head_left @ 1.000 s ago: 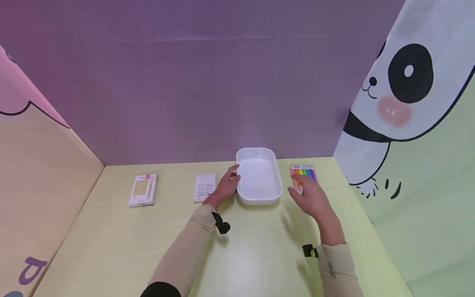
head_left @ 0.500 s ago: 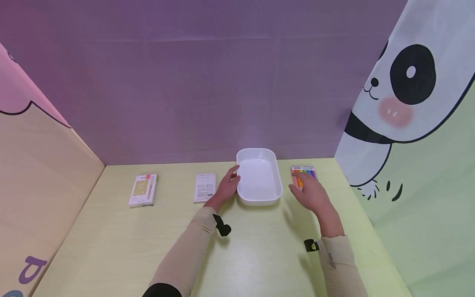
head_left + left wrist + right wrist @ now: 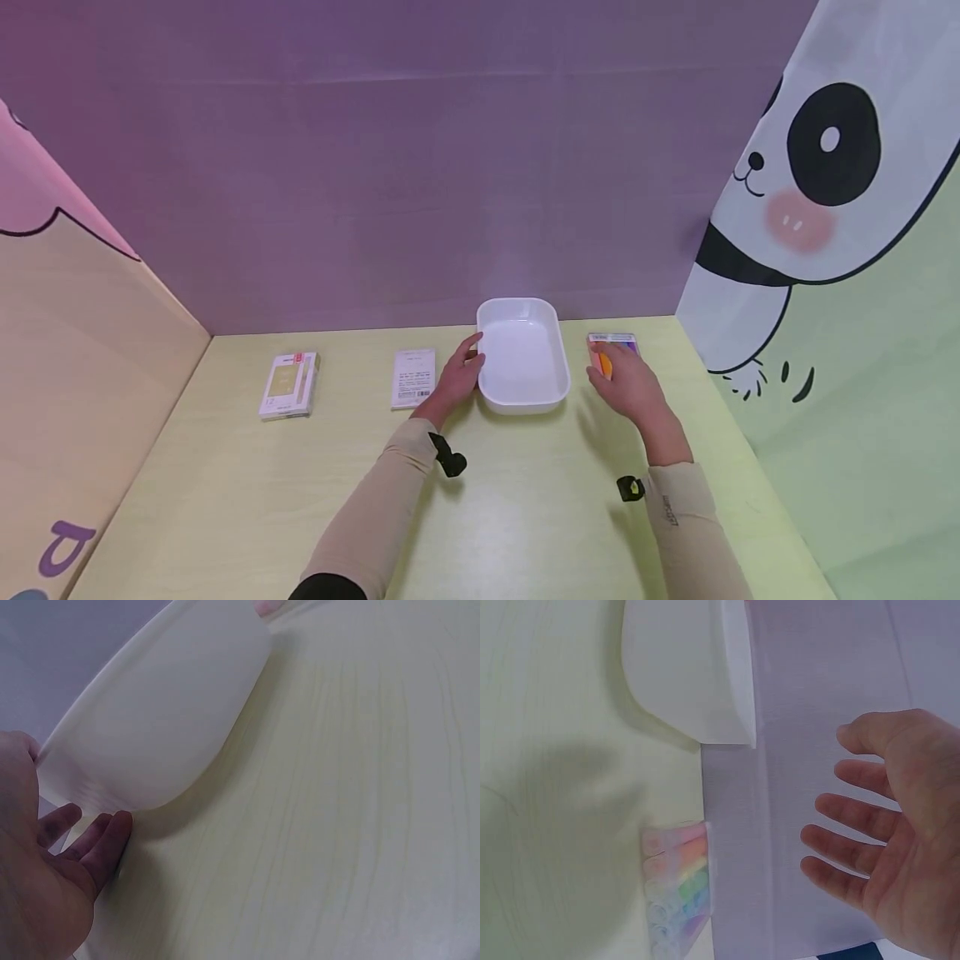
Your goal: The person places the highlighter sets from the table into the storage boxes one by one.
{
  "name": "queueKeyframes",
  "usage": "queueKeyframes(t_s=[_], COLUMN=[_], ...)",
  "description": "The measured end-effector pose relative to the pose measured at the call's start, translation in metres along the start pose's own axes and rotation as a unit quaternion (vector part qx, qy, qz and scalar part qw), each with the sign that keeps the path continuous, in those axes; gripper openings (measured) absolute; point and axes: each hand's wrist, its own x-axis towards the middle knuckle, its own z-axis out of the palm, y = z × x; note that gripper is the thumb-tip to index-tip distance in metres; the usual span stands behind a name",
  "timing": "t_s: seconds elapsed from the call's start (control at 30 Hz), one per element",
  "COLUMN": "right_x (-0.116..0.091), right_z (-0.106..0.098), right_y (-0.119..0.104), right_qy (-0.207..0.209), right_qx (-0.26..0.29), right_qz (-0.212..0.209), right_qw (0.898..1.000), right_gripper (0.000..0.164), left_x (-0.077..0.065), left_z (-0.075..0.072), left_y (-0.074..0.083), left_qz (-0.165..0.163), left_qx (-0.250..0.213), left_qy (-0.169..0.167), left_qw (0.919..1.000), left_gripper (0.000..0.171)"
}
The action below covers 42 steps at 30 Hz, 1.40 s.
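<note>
A white rectangular plastic tray (image 3: 522, 354) stands at the back middle of the table. My left hand (image 3: 452, 379) touches its left side, fingers spread and only slightly bent; in the left wrist view the fingertips (image 3: 109, 840) lie right at the tray's lower wall. To the tray's right lies a flat clear pack of rainbow-coloured markers (image 3: 613, 338). Over that pack hovers my right hand (image 3: 630, 383), overlapping most of it in the head view. The right wrist view shows the right fingers (image 3: 855, 814) loosely extended with nothing in them, the marker pack (image 3: 676, 881) beside them.
Left of the tray lies a white printed packet (image 3: 413, 377). Further left is a white box (image 3: 288, 383) with a gold panel and a red mark. A purple backdrop (image 3: 375, 208) rises at the table's back edge, and printed side panels flank it.
My right hand has moved slightly forward and now covers more of the marker pack. The left hand and the tray have stayed in place.
</note>
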Motion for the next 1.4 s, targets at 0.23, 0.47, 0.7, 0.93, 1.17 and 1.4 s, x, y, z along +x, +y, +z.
queueKeyframes(t_s=[0.23, 0.47, 0.7, 0.93, 1.17, 1.4], right_x=[0.0, 0.001, 0.004, 0.005, 0.005, 0.009], right_z=[0.007, 0.019, 0.029, 0.039, 0.048, 0.055], right_y=[0.007, 0.02, 0.033, 0.049, 0.057, 0.065], right_qy=[-0.021, -0.031, -0.028, -0.014, 0.006, -0.022], right_qx=[-0.002, 0.001, -0.001, -0.031, -0.046, -0.065], right_qz=[0.026, 0.043, 0.043, 0.033, 0.045, 0.086], right_qw=[0.999, 0.999, 0.999, 0.999, 0.998, 0.994], right_gripper=[0.046, 0.046, 0.046, 0.047, 0.055, 0.067], left_x=[0.0, -0.002, 0.0, 0.001, -0.001, -0.002], left_z=[0.0, 0.001, 0.0, 0.002, 0.004, 0.002], left_y=[0.0, 0.002, 0.0, -0.001, -0.002, 0.001], left_qz=[0.0, -0.007, -0.01, -0.009, -0.014, -0.018], left_qx=[-0.004, -0.015, -0.018, -0.03, -0.031, -0.039], left_qy=[0.001, 0.0, 0.0, 0.002, 0.006, 0.004], left_qw=[1.0, 0.9999, 0.9998, 0.9995, 0.9994, 0.9991], left_gripper=[0.047, 0.047, 0.046, 0.046, 0.045, 0.046])
